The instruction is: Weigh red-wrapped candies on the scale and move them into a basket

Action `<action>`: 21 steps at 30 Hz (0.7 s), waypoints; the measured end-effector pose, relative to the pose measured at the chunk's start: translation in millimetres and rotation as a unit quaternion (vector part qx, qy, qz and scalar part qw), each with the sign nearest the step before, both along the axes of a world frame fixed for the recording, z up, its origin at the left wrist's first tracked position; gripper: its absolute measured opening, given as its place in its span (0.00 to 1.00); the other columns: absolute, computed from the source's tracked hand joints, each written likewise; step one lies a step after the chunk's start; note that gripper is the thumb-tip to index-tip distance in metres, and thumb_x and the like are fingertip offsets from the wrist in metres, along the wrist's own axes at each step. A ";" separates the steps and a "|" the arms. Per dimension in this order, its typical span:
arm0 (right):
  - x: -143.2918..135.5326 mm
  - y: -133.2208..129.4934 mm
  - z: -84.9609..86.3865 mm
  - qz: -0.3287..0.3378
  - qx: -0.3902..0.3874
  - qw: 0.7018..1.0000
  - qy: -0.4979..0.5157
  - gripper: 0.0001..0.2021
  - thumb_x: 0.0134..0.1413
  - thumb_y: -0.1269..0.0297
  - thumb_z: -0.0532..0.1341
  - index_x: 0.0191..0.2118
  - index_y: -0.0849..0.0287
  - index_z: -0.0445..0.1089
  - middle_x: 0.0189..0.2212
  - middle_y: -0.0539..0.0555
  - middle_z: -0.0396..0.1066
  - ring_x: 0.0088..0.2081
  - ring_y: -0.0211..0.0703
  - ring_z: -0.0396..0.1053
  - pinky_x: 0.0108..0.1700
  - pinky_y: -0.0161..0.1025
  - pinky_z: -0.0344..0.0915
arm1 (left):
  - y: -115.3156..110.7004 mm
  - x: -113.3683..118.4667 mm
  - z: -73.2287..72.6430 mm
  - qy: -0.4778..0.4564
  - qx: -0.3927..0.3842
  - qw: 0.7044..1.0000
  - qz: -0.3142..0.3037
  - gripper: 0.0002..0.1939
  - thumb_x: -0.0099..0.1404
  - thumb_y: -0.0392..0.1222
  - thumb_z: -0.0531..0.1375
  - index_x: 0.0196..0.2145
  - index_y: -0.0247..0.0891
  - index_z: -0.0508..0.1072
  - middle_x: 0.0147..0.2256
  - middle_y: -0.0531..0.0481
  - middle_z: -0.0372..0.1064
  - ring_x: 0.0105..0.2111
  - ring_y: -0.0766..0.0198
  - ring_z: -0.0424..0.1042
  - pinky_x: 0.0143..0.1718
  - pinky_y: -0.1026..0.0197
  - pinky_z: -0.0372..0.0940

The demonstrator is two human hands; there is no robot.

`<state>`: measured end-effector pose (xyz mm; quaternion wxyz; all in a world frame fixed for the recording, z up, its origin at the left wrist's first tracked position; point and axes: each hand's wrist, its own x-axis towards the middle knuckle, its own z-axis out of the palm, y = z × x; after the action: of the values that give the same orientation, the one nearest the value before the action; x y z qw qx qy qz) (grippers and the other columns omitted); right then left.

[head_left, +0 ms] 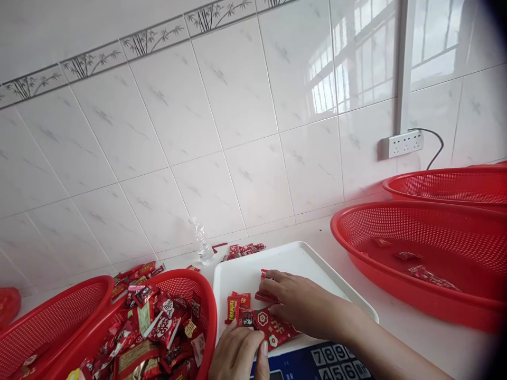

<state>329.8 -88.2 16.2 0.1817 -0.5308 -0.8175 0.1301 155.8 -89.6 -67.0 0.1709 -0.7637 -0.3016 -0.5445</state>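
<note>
A white tray (pixel 304 258) lies on a blue-panelled scale (pixel 301 364) with number keys. On the tray is a red printed pouch (pixel 273 330) with white flowers. My left hand (pixel 237 351) is closed at the pouch's left lower edge, fingers curled and thumb below. A dark red wrapped sweet (pixel 247 316) shows just above those fingers. My right hand (pixel 303 303) reaches over the pouch, its fingers bent down on a small red packet (pixel 263 290); the fingertips are partly hidden. To the left, red and yellow packets (pixel 236 305) lie on the tray.
A red basket (pixel 212 316) heaped with wrapped sweets stands left of the tray, another red basket (pixel 106 287) beyond it. On the right, a large red basket (pixel 344 237) holds several sweets. A clear bottle (pixel 203 245) and more packets (pixel 243 250) lie near the wall.
</note>
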 end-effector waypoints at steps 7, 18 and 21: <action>-1.0 -1.1 1.7 -0.007 0.021 0.999 -0.031 0.08 0.50 0.69 0.51 0.36 0.57 0.65 0.38 0.55 0.66 0.35 0.42 0.66 0.35 0.38 0.58 | 0.5 -1.4 -1.6 0.013 -0.006 1.000 0.001 0.08 0.61 0.34 0.52 0.31 0.42 0.69 0.24 0.54 0.72 0.27 0.66 0.72 0.40 0.63 0.66; -0.6 1.0 -2.6 -0.001 0.040 0.999 -0.023 0.06 0.50 0.71 0.53 0.34 0.57 0.65 0.36 0.54 0.65 0.34 0.41 0.65 0.34 0.37 0.57 | -1.0 -1.2 -1.8 0.009 -0.030 0.999 -0.010 0.07 0.61 0.34 0.52 0.31 0.43 0.69 0.25 0.54 0.71 0.27 0.66 0.72 0.41 0.62 0.65; -5.2 0.2 2.8 -0.019 0.086 0.996 0.021 0.03 0.50 0.71 0.54 0.32 0.58 0.64 0.36 0.54 0.65 0.32 0.39 0.64 0.33 0.37 0.57 | -2.7 1.6 1.0 -0.029 -0.040 0.998 -0.033 0.07 0.62 0.37 0.52 0.31 0.42 0.70 0.26 0.52 0.72 0.30 0.64 0.72 0.40 0.62 0.65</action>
<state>324.7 -87.9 18.9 0.2462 -0.5256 -0.8116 0.0673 157.4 -92.3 -66.0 0.1130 -0.7633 -0.3028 -0.5593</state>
